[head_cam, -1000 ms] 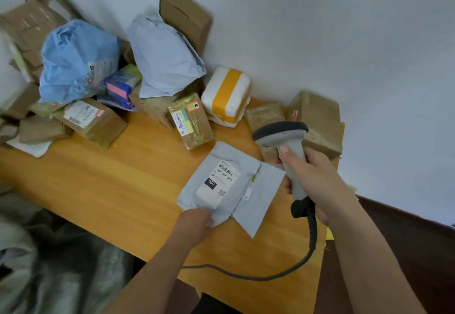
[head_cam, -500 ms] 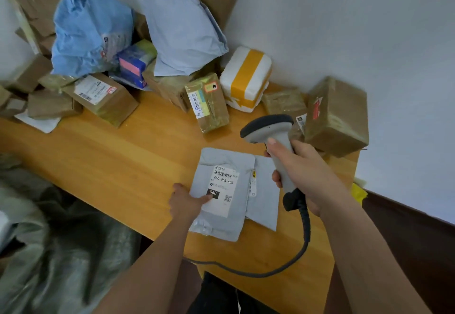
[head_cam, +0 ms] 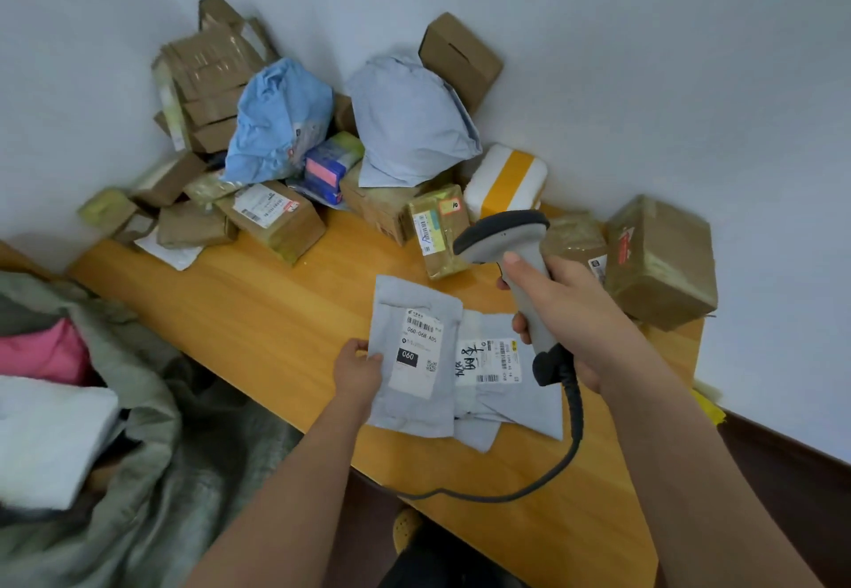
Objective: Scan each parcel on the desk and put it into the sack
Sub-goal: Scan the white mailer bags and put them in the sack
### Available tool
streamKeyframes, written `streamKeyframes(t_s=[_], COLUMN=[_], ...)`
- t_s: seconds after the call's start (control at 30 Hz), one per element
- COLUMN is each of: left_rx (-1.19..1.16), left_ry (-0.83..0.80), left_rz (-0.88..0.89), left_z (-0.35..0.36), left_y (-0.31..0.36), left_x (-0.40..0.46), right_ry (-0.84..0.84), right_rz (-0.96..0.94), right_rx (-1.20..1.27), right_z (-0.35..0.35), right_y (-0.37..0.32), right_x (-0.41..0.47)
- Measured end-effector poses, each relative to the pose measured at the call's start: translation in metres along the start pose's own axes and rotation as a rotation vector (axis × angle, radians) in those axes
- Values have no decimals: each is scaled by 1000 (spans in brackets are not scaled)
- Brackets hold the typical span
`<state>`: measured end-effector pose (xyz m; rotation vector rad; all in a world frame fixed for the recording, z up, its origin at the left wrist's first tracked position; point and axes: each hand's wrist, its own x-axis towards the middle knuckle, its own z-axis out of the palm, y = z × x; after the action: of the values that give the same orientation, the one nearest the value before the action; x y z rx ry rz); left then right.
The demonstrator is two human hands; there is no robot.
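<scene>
A flat grey mailer (head_cam: 414, 352) with a white barcode label lies at the front of the orange desk (head_cam: 258, 311). My left hand (head_cam: 357, 368) pinches its left edge. A second grey mailer (head_cam: 502, 384) with a handwritten label lies partly under it on the right. My right hand (head_cam: 566, 320) grips a grey barcode scanner (head_cam: 511, 242), its head above and to the right of the mailers. The scanner's black cable (head_cam: 552, 463) loops down over the desk's front edge. The grey-green sack (head_cam: 152, 440) stands open at the lower left, beside the desk.
Many parcels are piled along the wall: brown boxes (head_cam: 276, 219), a blue bag (head_cam: 276, 122), a pale grey bag (head_cam: 410, 126), a white and yellow package (head_cam: 506, 177), a taped box (head_cam: 658, 260) at the right. White (head_cam: 46, 444) and pink (head_cam: 41, 352) items lie in the sack.
My left hand has slid the top mailer to the left, uncovering the label of the mailer beneath. The view has pulled back and shows more of the sack.
</scene>
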<state>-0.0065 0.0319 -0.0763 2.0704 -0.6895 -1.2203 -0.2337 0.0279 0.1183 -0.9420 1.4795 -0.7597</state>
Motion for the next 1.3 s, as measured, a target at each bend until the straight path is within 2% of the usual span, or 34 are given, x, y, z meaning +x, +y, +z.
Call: streamKeyframes(t_s=[0.33, 0.53, 1.0, 1.17, 1.3], left_rx=[-568, -744, -729, -759, -808], left_ry=[-34, -56, -75, -51, -17], left_rz=[48, 13, -12, -48, -68], left_z=[-44, -44, -16, -17, -49], left_y=[60, 84, 115, 116, 91], left_x=[-24, -29, -31, -33, -33], right_ry=[-93, -87, 34, -4, -70], right_rz=[-102, -158, -263, -220, -197], right_rx=[1, -28, -63, -22, -45], right_z=[21, 22, -14, -12, 20], right_y=[-54, -72, -77, -78, -73], right_x=[-35, -55, -84, -73, -65])
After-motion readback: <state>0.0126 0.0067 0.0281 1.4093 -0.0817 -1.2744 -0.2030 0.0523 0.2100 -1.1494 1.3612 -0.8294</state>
